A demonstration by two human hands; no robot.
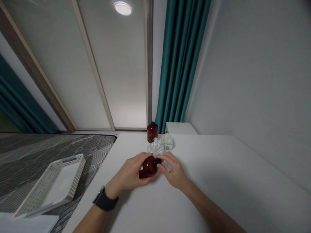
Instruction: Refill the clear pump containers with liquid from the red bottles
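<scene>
My left hand is wrapped round the body of a dark red bottle, which lies tilted over the white table with its neck to the right. The fingers of my right hand pinch the bottle's black cap. Just beyond my hands are a crumpled clear plastic bag and a second clear plastic piece. Behind them stands another dark red bottle, upright with a black cap. A dark watch sits on my left wrist.
The white table reaches toward the wall on the right. To the left, lower down, is a white perforated basket over a grey striped surface. A white box-like piece stands past the table's far edge, near a teal curtain.
</scene>
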